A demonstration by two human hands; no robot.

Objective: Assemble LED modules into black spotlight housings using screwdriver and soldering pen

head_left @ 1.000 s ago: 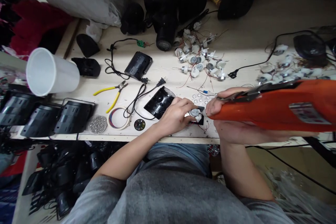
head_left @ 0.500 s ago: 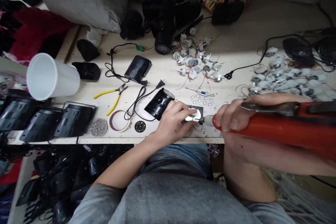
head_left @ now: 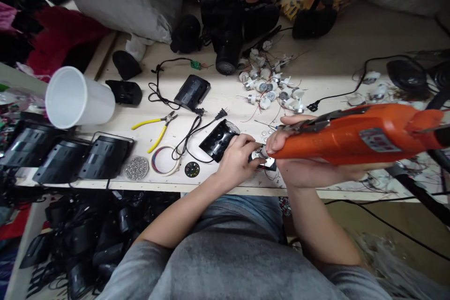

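My right hand (head_left: pixel 303 172) is wrapped round an orange electric screwdriver (head_left: pixel 344 138), which lies nearly level and points left. Its tip meets a small black part with a shiny metal plate (head_left: pixel 270 162) near the bench's front edge. My left hand (head_left: pixel 237 159) pinches that part from the left, its fingertips close to the screwdriver tip. Just behind the left hand lies a glossy black cylindrical housing (head_left: pixel 217 141) with a plugged cord. Small clear lenses (head_left: pixel 264 134) sit behind the part, partly hidden by my right hand.
Yellow-handled cutters (head_left: pixel 160 131), a tape roll (head_left: pixel 166 160), a dish of screws (head_left: pixel 137 168) and a round black disc (head_left: pixel 192 169) lie to the left. A white bucket (head_left: pixel 80 98) stands farther back. White motors with thin wires (head_left: pixel 269 86) are heaped behind the work.
The screwdriver has swung from the right, its tip now farther left on the metal-plated part. My right hand has moved left with it. My left hand keeps hold of the part.
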